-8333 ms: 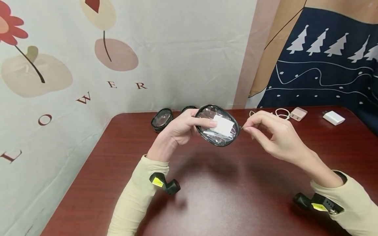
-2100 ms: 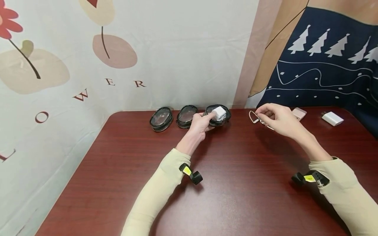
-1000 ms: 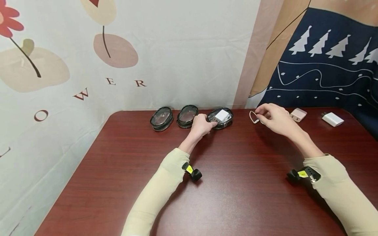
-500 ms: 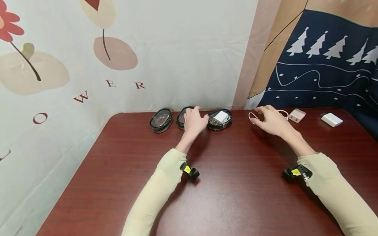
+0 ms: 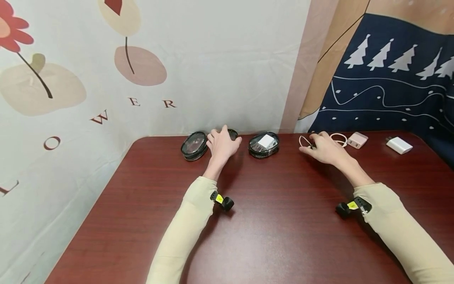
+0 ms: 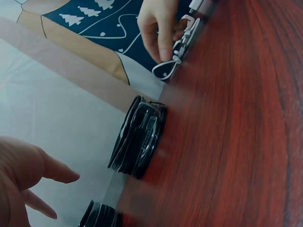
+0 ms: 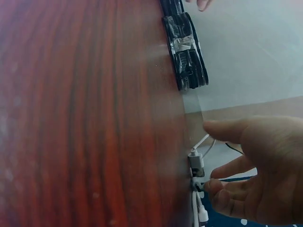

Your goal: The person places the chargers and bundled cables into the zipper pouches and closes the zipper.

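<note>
Hovering L hand (image 5: 222,145) nr mid pouch (image 5: 233,134), splayed

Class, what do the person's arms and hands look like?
Left sleeve and right sleeve are long, pale yellowish beige. Left wrist camera and right wrist camera are black, each with a yellow label. Left hand and right hand wear no gloves.

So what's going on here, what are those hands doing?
Someone is using both hands at a table. Their left hand is open by the middle pouch, partly hiding it. Their right hand is at the white cable, but I can't tell if it's touching. The right pouch has a white block inside, and the left pouch sits at the row's other end. A pink charger and a white charger lie farther right.
</note>
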`<state>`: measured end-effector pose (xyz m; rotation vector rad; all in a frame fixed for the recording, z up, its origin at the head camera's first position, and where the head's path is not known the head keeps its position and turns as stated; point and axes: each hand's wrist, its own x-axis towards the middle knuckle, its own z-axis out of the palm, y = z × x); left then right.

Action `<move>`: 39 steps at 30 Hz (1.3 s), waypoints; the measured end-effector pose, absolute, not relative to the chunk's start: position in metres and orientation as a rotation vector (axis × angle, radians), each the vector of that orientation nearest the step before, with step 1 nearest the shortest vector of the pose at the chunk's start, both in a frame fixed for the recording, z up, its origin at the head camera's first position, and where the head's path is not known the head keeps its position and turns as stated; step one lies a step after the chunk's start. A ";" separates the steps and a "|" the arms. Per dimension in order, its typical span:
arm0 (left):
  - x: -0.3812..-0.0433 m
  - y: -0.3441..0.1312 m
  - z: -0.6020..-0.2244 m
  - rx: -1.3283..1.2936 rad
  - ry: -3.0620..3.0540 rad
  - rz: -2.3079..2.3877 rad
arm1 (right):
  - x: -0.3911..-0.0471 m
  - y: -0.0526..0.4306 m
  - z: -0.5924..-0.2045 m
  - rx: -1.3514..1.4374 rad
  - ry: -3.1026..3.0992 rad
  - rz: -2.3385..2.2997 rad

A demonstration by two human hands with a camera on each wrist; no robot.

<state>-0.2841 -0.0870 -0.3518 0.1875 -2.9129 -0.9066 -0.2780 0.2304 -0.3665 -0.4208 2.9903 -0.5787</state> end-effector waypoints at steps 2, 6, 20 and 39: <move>-0.284 -0.090 -0.351 0.188 -2.942 -0.912 | -0.279 0.231 -0.369 -0.445 2.994 -0.580; -0.287 -0.094 -0.352 0.206 -2.989 -0.912 | -0.282 0.234 -0.373 -0.470 3.004 -0.584; -0.293 -0.101 -0.357 0.285 -3.041 -0.871 | -0.283 0.235 -0.372 -0.412 3.020 -0.639; -0.294 -0.110 -0.354 0.259 -3.116 -0.853 | -0.282 0.241 -0.364 -0.344 2.878 -0.760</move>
